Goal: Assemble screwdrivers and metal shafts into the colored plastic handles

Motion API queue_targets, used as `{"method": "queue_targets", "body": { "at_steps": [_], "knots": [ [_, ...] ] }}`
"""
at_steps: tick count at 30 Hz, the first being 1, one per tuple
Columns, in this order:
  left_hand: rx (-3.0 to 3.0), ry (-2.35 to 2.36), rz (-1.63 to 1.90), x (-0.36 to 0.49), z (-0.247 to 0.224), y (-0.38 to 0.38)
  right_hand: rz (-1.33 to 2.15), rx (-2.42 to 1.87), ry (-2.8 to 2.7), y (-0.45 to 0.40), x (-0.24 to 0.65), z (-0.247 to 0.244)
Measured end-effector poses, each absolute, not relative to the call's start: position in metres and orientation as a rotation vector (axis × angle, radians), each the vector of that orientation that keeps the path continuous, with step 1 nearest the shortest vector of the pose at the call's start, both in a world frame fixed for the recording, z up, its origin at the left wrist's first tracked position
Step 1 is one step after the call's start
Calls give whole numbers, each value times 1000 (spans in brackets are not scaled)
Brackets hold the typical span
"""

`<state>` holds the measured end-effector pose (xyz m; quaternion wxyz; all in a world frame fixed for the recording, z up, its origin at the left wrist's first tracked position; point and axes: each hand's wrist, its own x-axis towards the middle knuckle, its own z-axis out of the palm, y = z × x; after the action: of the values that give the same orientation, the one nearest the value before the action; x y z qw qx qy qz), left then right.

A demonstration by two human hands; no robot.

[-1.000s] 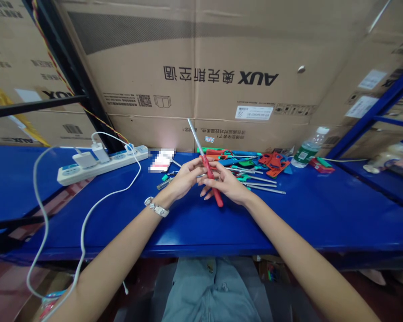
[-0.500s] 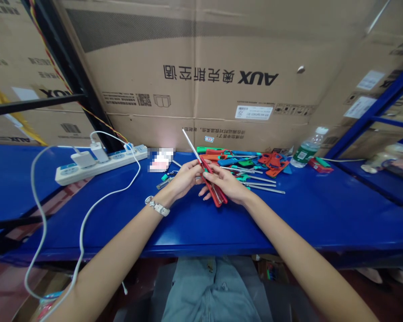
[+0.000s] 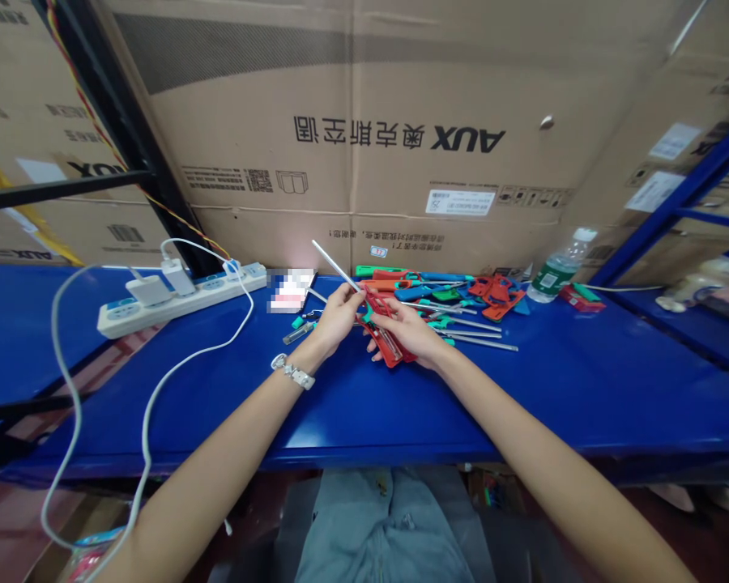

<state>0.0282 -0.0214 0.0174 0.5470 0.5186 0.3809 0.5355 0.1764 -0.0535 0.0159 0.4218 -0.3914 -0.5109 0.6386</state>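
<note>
A red long-nosed lighter [image 3: 386,343] is between my two hands over the blue table, its casing parted so that inner parts show. Its metal tube [image 3: 334,263] points up and to the left. My right hand [image 3: 410,328] is wrapped round the red casing. At the base of the tube, the thumb and fingers of my left hand [image 3: 338,314] pinch the lighter. A small green part [image 3: 368,311] shows between the hands. Behind them lies a pile of lighter parts: an orange handle [image 3: 384,285], a blue handle [image 3: 428,291], several metal tubes [image 3: 471,334] and red casing pieces [image 3: 499,295].
A white power strip [image 3: 182,301] with plugged chargers and a looping white cable [image 3: 151,397] is on the left. A phone-like item [image 3: 290,290], partly blurred out, lies nearby. A water bottle [image 3: 556,271] and a red box [image 3: 583,297] are at right. Cardboard [image 3: 340,81] walls the back.
The red casing has opened wider, showing more of its inside. The metal tube has tilted further left, and my left hand has shifted slightly, its fingers now nearer the tube base.
</note>
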Motion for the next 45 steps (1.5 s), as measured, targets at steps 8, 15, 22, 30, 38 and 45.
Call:
{"method": "queue_targets", "body": {
  "at_steps": [8,15,22,30,38,45],
  "knots": [
    [1202,935,1358,19,25,-22,1793,-936,-1094,-56,187,23],
    [1262,923,1447,17,18,-16,1929,-818,-990,-57,186,27],
    [1537,1084,1548,13,15,-11,1837,-877,-989,-54,187,23],
    [1273,979,1398,20,26,-22,1798,-959,-939,-53,186,23],
    [1181,938,1417,21,29,-21,1796,-966,-896,-51,186,23],
    [1142,965,1419,14,37,-19,1800,-996,-908,-52,187,26]
  ]
}}
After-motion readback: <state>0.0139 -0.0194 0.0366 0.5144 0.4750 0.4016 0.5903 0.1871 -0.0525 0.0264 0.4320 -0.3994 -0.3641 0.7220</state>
